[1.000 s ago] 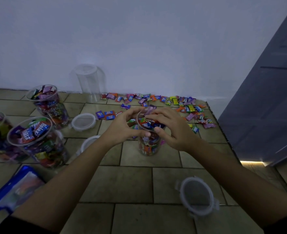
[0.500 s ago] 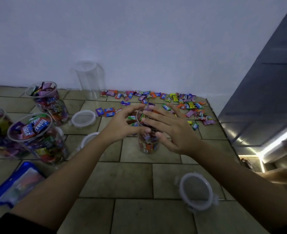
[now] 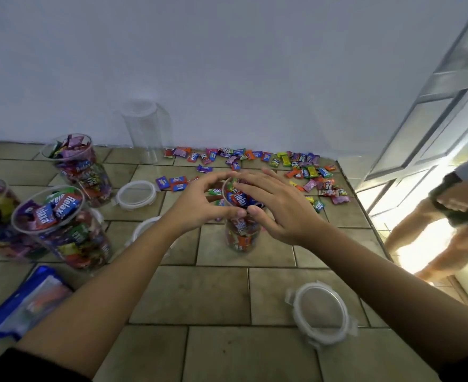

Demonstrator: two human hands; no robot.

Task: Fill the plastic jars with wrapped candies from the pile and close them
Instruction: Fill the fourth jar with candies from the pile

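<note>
Cupping clear cylindrical candy-packed jar (image 3: pixel 242 238): left hand (image 3: pixel 197 205), right hand (image 3: pixel 282 210).

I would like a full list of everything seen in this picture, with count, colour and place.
Clear plastic jar being filled: one, clear, mixed candies inside, centre, under both hands.
Filled open plastic jars: three, clear, multicoloured contents, left.
Empty clear plastic jar: one, by the white wall.
Loose round plastic lids: three seen, whitish; two left of centre, one near right.
Wrapped candies in a pile: many, multicoloured, along the wall.
Blue plastic bag: one, near left.
Another person: one, right edge.
Left hand: one, curls round the filling jar's rim.
Right hand: one, flat fingers over its mouth.
</note>
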